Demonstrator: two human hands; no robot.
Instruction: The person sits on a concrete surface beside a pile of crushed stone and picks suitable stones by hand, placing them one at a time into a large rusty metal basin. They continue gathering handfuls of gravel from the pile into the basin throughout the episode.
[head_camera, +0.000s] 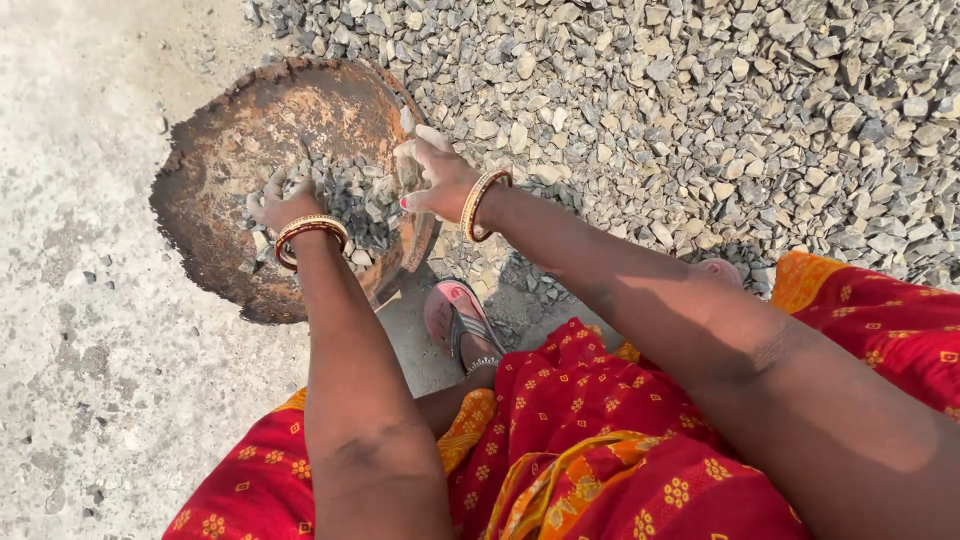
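Observation:
A rusty round metal pan (230, 130) lies on the ground and holds a small heap of grey crushed stones (352, 200). My left hand (281, 205) rests on the stones inside the pan, fingers spread, a gold and red bangle on the wrist. My right hand (432, 178) is at the pan's right rim, fingers curled over a few stones between the pan and the big gravel pile (700, 100). It also wears a bangle.
Gravel covers the ground to the right and top. Pale bare concrete (80, 300) lies to the left. My foot in a pink sandal (458, 318) is planted just below the pan. Red patterned cloth (600, 440) covers my lap.

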